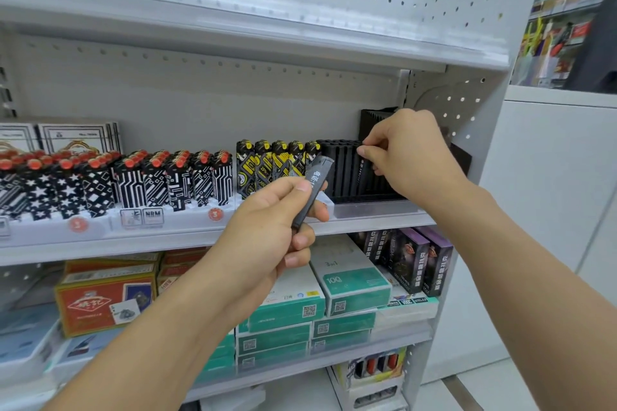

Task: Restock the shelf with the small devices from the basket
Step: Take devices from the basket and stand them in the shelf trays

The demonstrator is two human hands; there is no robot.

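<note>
**Black row nearly full, one device in hand**

While the basket stays out of view, you can only judge progress from the shelf (213, 237) itself. Its black rack (347, 173) at the right end already stands packed with upright black devices, and the patterned lighters (187, 177) to the left fill their trays. So the restock looks well along, though how many devices remain in the basket cannot be told.

Your right hand (410, 157) is at the rack, thumb and forefinger pinched on the top of a device (364, 173) that stands in the right part of the row. It appears to be seating or straightening it; the other fingers curl loosely behind.

Your left hand (270, 230) holds a spare device (312, 192) in front of the shelf edge, tilted with its top leaning right towards the rack. Thumb and forefinger grip it near the middle, the lower fingers (302, 238) curl round its bottom end.

That spare has yet to go in, probably beside the one under your right hand.
</note>
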